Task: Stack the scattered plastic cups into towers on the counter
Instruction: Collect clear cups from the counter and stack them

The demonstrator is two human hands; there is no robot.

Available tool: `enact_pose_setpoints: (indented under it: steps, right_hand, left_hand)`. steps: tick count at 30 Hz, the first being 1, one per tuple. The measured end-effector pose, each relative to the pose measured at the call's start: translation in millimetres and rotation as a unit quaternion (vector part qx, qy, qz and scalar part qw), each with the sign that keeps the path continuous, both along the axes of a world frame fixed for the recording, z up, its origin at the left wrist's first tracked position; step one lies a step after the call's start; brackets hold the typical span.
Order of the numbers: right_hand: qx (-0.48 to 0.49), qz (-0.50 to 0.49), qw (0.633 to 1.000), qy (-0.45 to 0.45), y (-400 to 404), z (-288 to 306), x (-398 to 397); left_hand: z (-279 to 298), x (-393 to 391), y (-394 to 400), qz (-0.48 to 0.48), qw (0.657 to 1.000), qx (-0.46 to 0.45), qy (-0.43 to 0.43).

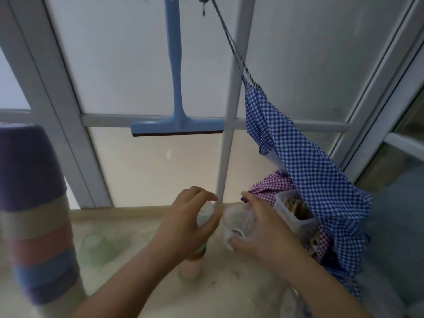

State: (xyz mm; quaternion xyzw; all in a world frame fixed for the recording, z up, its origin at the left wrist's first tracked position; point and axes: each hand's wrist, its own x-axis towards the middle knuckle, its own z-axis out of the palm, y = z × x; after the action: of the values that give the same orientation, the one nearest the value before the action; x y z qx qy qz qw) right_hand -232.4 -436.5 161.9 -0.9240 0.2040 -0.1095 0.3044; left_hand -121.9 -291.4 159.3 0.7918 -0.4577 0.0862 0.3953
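Near the counter's back edge (pixel 103 213), by the window frame: right hand (pixel 263 230) gripping a translucent speckled plastic cup (pixel 238 222) on its side, left hand (pixel 185 223) curled round the top of a short pastel cup tower (pixel 190 265). Light, thin-walled, probably slippery; best held by the sidewall. Tight on the right against a clear lidded box (pixel 296 214) and blue gingham cloth (pixel 305 171); tall striped tower (pixel 34 216) close on the left.

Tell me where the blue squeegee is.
In the head view, the blue squeegee hangs upright against the frosted window, top centre, left of the blue checked cloth and above both hands.
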Motion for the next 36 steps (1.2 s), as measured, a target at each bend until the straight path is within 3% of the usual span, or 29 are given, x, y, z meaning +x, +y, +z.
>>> enact_pose_setpoints:
  steps: [4,11,15,17,20,25,28,36]
  right_hand:
    - [0.014,0.045,0.998,-0.036,4.0,11.1,16.6]
    - [0.042,0.079,0.994,-0.064,7.8,14.6,14.8]
    - [0.168,0.043,0.978,-0.119,-4.1,10.3,9.9]
    - [0.212,0.050,0.967,-0.130,-6.5,6.1,8.3]
    - [0.249,0.054,0.954,-0.159,-1.3,1.7,10.8]
    - [0.138,0.002,0.971,-0.196,-3.6,18.4,31.8]
    - [0.065,0.044,0.989,-0.124,-8.7,19.3,54.4]
    - [0.050,0.074,0.996,-0.011,15.5,-7.5,84.5]
  left_hand:
    - [9.4,-8.6,5.2,-0.098,0.991,0.044,-0.075]
    - [0.4,-2.4,14.6,-0.065,0.988,0.063,-0.129]
    - [1.7,-9.0,15.3,0.031,0.998,-0.039,0.033]
    - [0.0,-12.5,14.4,0.046,0.986,-0.069,0.143]
    - [-6.1,-19.6,11.8,0.042,0.972,-0.078,0.217]
    - [-20.6,-17.1,21.8,0.118,0.962,-0.079,0.234]
    - [-31.6,-12.0,40.8,0.159,0.964,-0.057,0.206]
    - [-58.4,-6.2,76.4,0.190,0.966,0.035,0.170]
